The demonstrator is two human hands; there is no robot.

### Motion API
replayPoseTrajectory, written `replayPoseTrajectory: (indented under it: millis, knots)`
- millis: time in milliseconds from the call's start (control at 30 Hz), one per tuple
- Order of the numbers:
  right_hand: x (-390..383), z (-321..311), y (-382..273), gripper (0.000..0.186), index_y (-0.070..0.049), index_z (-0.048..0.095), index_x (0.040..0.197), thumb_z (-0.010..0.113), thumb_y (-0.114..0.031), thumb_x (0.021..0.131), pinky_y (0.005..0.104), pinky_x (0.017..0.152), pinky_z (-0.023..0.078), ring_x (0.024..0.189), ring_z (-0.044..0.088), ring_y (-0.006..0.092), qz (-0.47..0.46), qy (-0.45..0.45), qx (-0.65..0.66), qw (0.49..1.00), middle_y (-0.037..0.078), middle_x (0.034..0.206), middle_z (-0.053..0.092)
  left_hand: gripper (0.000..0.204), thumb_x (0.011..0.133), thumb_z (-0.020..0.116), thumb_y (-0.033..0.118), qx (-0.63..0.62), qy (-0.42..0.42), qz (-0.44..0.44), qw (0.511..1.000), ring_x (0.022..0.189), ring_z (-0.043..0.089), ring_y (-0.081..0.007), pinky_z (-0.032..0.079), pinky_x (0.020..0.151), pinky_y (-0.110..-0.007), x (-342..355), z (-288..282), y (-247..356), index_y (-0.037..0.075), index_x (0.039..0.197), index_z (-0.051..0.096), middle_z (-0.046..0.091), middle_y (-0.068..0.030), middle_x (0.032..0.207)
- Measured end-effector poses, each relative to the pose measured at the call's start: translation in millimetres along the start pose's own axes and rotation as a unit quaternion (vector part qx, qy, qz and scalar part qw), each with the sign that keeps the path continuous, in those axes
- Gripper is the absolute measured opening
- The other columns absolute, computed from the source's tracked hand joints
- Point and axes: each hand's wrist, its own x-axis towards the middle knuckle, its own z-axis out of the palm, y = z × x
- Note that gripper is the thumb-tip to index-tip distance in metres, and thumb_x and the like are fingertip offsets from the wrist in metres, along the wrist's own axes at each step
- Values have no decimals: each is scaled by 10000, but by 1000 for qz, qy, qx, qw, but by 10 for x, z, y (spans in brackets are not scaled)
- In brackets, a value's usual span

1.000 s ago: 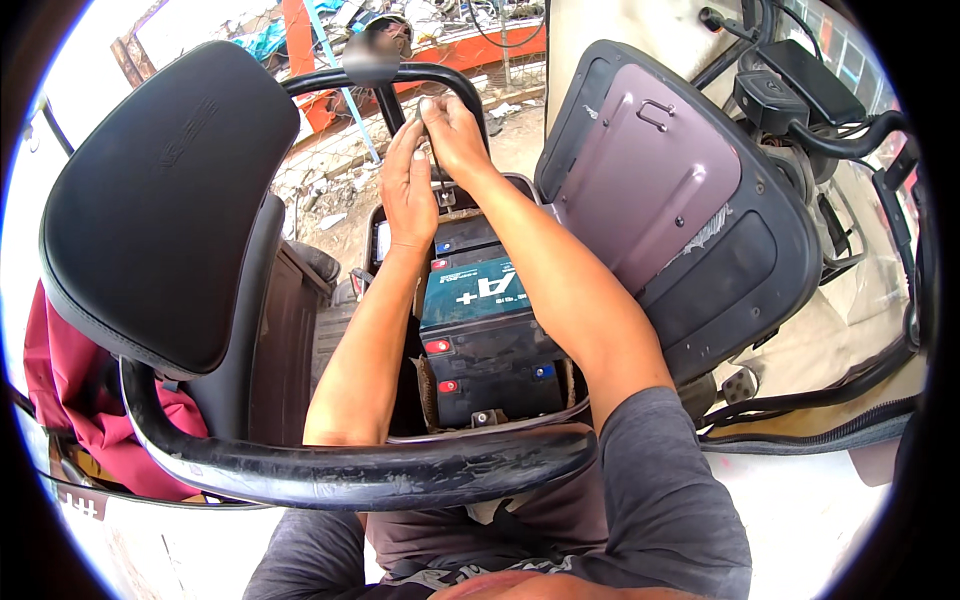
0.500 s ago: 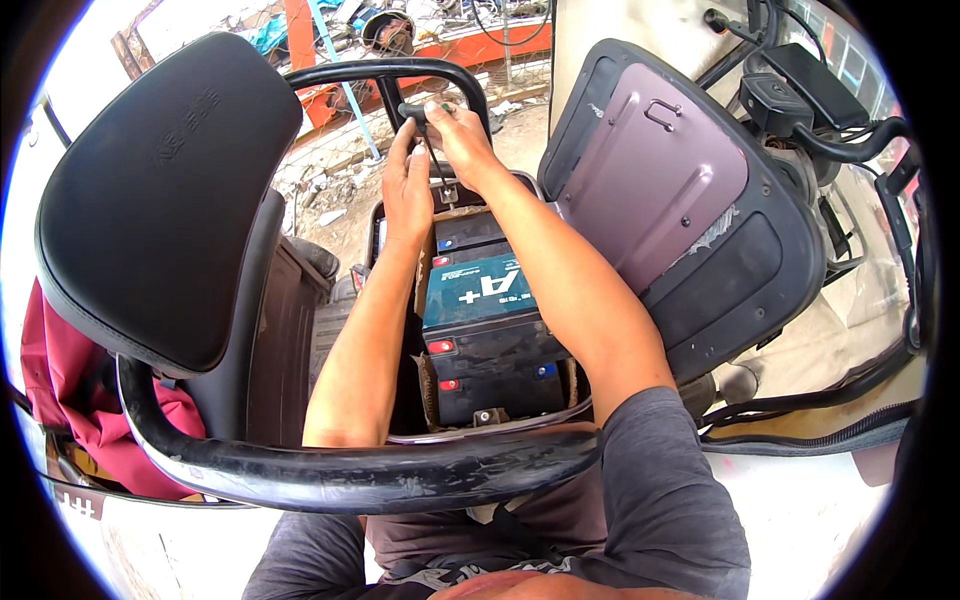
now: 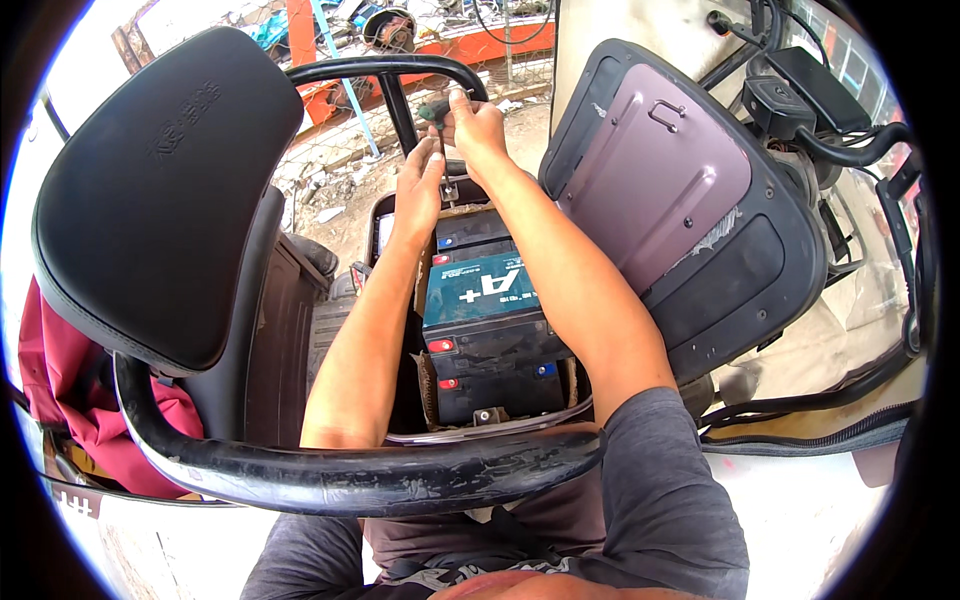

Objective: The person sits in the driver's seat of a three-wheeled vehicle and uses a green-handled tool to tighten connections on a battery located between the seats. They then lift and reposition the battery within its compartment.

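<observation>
My right hand (image 3: 481,135) grips a green-and-black tool handle (image 3: 433,111) above the far end of the open seat compartment (image 3: 384,208). My left hand (image 3: 419,190) is lower and left, fingertips closed lightly at the thin shaft, which runs down toward a metal bracket (image 3: 449,192); whether its tip touches is unclear. Below my forearms sit several black batteries (image 3: 490,400) with red and blue terminals, one with a teal top (image 3: 470,298), amid torn cardboard.
The raised lid (image 3: 660,175) leans at right beside the handlebar (image 3: 850,145). A black backrest (image 3: 160,210) and maroon cloth (image 3: 120,430) are at left. Black tube rails cross in front (image 3: 380,470) and behind (image 3: 350,70). Beyond are a wire fence, orange beam and rubble.
My right hand and the tool handle have shifted right, with the handle turning and showing more green. My left hand has moved slightly right along with the shaft.
</observation>
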Motion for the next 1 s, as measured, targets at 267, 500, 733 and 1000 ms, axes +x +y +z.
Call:
replayPoseTrajectory:
  millis: [267,500,733,1000]
  knots:
    - [1,74,43,340,80,538,1032,645,-243,1021,341,641,606,732,714,220,-75,26,-91,993,155,869,686,672,1058,505,212,19,12,106,994,1505,336,-300,286,1200,-376,-25,50,153,-8,1613,197,359,-221,1606]
    - [-146,158,-81,343,59,634,1000,646,-283,1000,367,724,554,816,713,243,-160,86,-272,945,180,893,716,609,1070,481,242,126,17,160,979,1463,392,-278,294,1195,-363,-12,17,78,-14,1588,289,399,-221,1582]
    - [-264,147,-113,449,69,698,1075,628,-367,996,363,773,537,893,720,230,-212,-74,-237,945,198,932,738,582,1096,438,316,106,13,151,983,1459,394,-271,304,1190,-364,10,-45,81,11,1579,327,403,-178,1588]
    - [-214,137,-118,352,-17,677,1061,540,-340,1070,302,724,495,767,601,130,31,-135,13,990,51,869,671,661,1061,497,258,102,116,129,980,1439,405,-319,317,1188,-385,41,-67,53,-51,1577,225,366,-270,1558]
